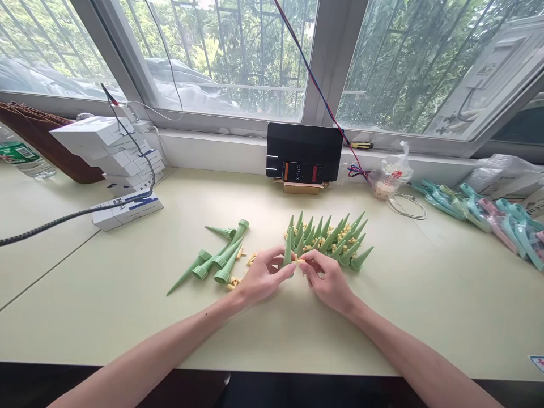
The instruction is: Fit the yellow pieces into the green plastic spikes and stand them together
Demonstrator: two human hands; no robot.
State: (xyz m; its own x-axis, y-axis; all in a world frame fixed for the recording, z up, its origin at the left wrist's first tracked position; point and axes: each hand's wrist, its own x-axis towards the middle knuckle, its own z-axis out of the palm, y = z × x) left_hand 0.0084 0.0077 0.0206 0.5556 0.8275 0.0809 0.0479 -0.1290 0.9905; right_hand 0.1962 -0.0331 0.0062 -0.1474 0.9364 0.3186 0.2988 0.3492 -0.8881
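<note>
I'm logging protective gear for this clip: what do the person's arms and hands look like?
Both the left hand and right hand are bare: no gloves, rings, watch or bands visible. Both forearms are uncovered, with no sleeves in view.

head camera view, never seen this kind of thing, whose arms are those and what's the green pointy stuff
No machine here: the one picture comes from a camera on a person's head, looking down at their own bare arms. The left hand holds a green cone upright; the right hand pinches a small yellow piece at its base. Behind them a cluster of cones stands tips up, and loose cones lie to the left on the table. A tablet leans by the window.
</note>
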